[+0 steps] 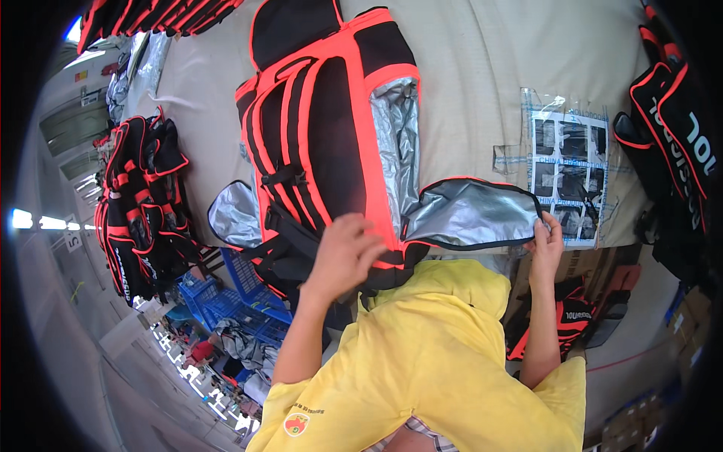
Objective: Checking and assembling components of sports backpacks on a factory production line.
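The black-and-orange fabric backpack (324,143) is lying lengthwise on the beige surface (467,68), stretching away from the person. The left hand (344,252) is pressing curled fingers on its near end; the right hand (548,239) is pinching the silver-lined open flap (471,215) extending rightward.

Left hand (343,252) lies palm-down, right hand (547,239) pinches with curled fingers
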`<state>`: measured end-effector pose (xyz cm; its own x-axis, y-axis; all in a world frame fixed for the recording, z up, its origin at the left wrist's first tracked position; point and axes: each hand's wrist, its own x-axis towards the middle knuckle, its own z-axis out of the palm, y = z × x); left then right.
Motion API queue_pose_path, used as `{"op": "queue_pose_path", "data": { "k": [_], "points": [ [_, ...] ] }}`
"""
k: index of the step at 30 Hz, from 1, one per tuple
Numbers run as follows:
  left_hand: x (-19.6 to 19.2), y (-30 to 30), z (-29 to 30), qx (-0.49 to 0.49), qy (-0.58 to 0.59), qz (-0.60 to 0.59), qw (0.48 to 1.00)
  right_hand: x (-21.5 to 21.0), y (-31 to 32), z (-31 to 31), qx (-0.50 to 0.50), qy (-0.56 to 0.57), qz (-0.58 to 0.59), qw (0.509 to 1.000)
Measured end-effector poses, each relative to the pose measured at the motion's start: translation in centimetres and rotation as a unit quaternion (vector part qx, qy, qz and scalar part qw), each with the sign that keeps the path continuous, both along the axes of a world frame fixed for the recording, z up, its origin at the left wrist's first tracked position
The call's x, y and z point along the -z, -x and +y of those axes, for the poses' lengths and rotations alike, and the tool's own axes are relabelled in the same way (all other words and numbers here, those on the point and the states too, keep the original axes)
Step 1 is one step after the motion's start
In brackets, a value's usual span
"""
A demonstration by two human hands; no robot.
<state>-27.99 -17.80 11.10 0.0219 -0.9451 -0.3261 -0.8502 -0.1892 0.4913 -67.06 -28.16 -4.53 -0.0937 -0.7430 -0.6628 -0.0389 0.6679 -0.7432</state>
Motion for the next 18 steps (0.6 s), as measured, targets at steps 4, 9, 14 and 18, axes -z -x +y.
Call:
{"op": "queue_pose_path", "data": {
  "k": [4, 9, 14, 18],
  "points": [
    [0.2, 1.7, 4.5, 0.006, 0.048, -0.076, 0.996, -1.1, -2.4, 0.3, 0.007, 0.002, 0.002, 1.000],
    [-0.4, 0.1, 9.9, -0.156, 0.184, -0.165, 0.956, -3.0, -4.8, 0.8, 0.049, 0.007, -0.059, 0.997],
    [-0.7, -3.8, 16.3, -0.065, 0.049, -0.178, 0.981, -5.3, -6.2, 3.4, 0.074, 0.021, -0.186, 0.979],
    [6.7, -7.2, 21.1, 0.023, 0.009, -0.214, 0.977, -6.2, -10.6, 8.3, 0.013, -0.006, -0.132, 0.991]
  ]
}}
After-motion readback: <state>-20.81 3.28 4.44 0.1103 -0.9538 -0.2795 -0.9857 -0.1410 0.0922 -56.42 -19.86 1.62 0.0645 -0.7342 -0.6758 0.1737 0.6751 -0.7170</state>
